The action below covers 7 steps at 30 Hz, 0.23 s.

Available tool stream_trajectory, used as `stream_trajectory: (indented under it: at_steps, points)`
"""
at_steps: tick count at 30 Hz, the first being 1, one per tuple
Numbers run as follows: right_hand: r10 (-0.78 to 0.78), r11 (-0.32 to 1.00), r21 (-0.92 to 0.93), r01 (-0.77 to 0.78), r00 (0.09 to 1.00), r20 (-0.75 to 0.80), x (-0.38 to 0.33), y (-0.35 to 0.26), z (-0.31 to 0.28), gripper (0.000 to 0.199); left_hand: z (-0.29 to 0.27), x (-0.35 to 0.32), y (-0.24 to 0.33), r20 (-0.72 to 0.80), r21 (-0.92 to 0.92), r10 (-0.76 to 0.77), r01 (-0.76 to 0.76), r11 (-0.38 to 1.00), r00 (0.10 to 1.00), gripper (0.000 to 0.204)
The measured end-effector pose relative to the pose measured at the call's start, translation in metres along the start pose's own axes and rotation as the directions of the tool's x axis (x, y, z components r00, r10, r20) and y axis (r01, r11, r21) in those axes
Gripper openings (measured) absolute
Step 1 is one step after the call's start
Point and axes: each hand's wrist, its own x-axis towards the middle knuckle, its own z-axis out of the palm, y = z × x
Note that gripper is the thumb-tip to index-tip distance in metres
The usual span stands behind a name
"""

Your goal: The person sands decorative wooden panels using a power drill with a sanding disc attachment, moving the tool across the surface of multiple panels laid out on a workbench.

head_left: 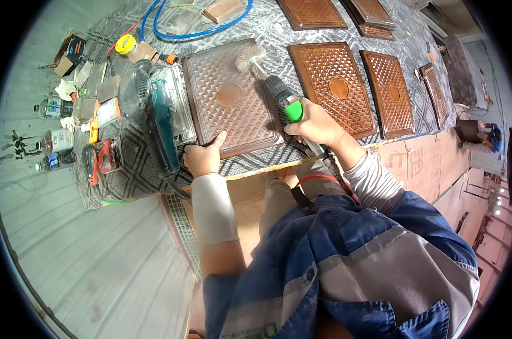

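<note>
A carved brown panel [233, 121] with a raised diamond pattern and a plain round centre lies in front of me, its surface looking dusty and pale. My left hand [203, 156] grips its near left corner, thumb on top and fingers at the edge. In my right hand [318, 124] is a power drill [279, 93], dark with a green band, held over the panel's right side. A round bristle brush [250, 58] is fitted in its chuck and sits at the panel's far right corner. Whether the brush is spinning cannot be told.
Left of the panel lies a teal and black power tool [162, 113] with a round head. Shinier brown panels [339, 107] [392, 113] lie to the right. A blue hose [210, 34] loops behind. Bottles [58, 140], a yellow-lidded tub [126, 44] and a red tool [106, 155] crowd the left.
</note>
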Motion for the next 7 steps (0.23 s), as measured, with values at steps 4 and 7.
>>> stream_trajectory:
  at_steps: [4,7]
  points:
    - [0.007,1.000,0.026,-0.007,1.000,-0.001,-0.013,-0.001,-0.010,0.065,-0.008,0.008,0.004,0.215,-0.127,-0.003,0.031,0.991,0.977,0.097]
    - [-0.005,1.000,0.007,0.005,1.000,-0.002,-0.014,0.013,-0.021,0.060,-0.024,-0.006,0.026,0.364,-0.151,-0.042,0.104,0.983,0.930,0.097]
